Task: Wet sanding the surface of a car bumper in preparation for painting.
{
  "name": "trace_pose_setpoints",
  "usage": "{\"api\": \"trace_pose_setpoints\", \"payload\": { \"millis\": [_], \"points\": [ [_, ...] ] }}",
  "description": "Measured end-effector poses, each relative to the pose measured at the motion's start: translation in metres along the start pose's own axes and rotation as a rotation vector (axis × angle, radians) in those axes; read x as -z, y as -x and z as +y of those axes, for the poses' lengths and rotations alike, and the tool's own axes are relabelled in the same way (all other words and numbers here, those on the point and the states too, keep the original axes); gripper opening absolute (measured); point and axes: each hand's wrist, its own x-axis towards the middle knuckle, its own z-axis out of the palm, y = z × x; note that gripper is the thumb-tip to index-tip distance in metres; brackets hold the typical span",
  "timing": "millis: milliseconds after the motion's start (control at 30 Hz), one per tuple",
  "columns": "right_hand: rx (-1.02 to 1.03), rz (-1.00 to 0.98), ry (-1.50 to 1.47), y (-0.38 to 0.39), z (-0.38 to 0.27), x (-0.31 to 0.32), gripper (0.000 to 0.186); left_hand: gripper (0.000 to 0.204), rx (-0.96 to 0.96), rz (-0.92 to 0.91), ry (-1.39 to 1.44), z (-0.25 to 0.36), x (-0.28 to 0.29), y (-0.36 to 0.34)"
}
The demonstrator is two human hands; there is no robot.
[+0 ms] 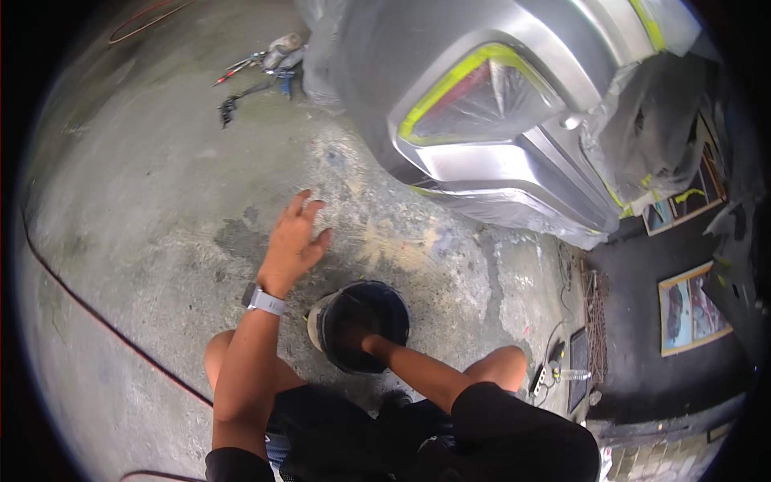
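The right hand (353, 341) is plunged into a dark bucket (360, 325) on the concrete floor (161, 225) between the knees; its grip is hidden inside, so I cannot tell. The left hand (295, 241) hovers with fingers spread, holding nothing. The masked silver car (490, 104) looks prepared; work seems at an early stage.

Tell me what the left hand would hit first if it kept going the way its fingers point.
The left hand is open, fingers pointing up the picture and slightly right over bare concrete floor. That line looks free until the masked silver car panel; depth is hard to judge here.
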Motion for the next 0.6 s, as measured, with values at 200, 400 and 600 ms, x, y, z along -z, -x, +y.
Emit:
{"api": "trace_pose_setpoints", "payload": {
  "millis": [200, 400, 600],
  "points": [
    [0.017, -0.094, -0.501, 0.064, 0.003, 0.067, 0.051, 0.048, -0.047, 0.038, -0.015, -0.008, 0.0, -0.003],
    [0.219, 0.013, -1.285, 0.18, -0.002, 0.231, 0.058, 0.049, -0.031, 0.076, -0.027, -0.018, -0.007, -0.008],
    [0.438, 0.85, 0.683, 0.201, -0.04, 0.37, 0.061, 0.049, 0.018, 0.021, -0.093, -0.026, -0.011, -0.009]
  ]
}}
